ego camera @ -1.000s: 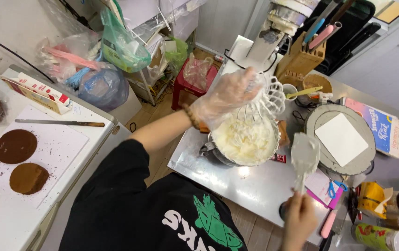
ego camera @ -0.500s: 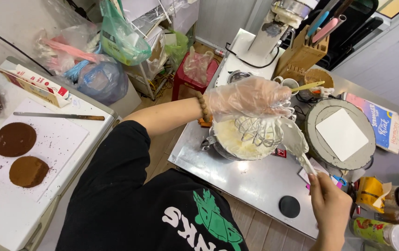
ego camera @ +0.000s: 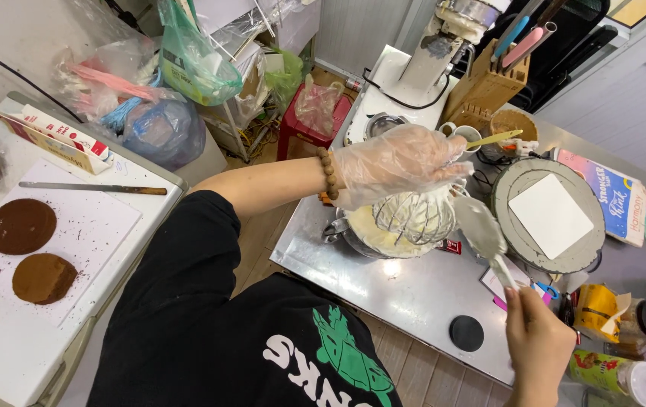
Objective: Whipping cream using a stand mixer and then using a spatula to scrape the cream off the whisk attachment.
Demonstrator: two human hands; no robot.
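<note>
My left hand [ego camera: 402,162], in a clear plastic glove, was closed around the top of a wire whisk attachment [ego camera: 415,215], holding it so its cream-coated wires hung over a metal mixing bowl [ego camera: 368,235]. The bowl held pale whipped cream and sat on the steel worktop [ego camera: 406,290] just below the whisk; whether the wires touched the cream I could not tell. A brown bead bracelet [ego camera: 328,173] ringed that wrist.

My right hand [ego camera: 537,345], bare, was clamped on the handle of a pale spatula [ego camera: 479,232], whose cream-smeared blade pointed up and stood right against the side of the whisk wires.

Just beside the spatula, to the right, a round grey turntable [ego camera: 549,218] carried a white square board [ego camera: 550,215]. Behind the bowl stood a white stand mixer [ego camera: 443,45] and a wooden knife block [ego camera: 481,94], with a small cup holding a yellow-handled tool [ego camera: 492,139] near them. A flat black disc [ego camera: 466,333] lay on the worktop close to me, and jars with a yellow packet [ego camera: 601,309] clustered near my right hand.

Well apart on my left, on a white table [ego camera: 6,354], two round brown cake layers [ego camera: 21,226] rested on a sheet of paper, with a long knife [ego camera: 93,188] and a carton [ego camera: 55,136] beyond them.
</note>
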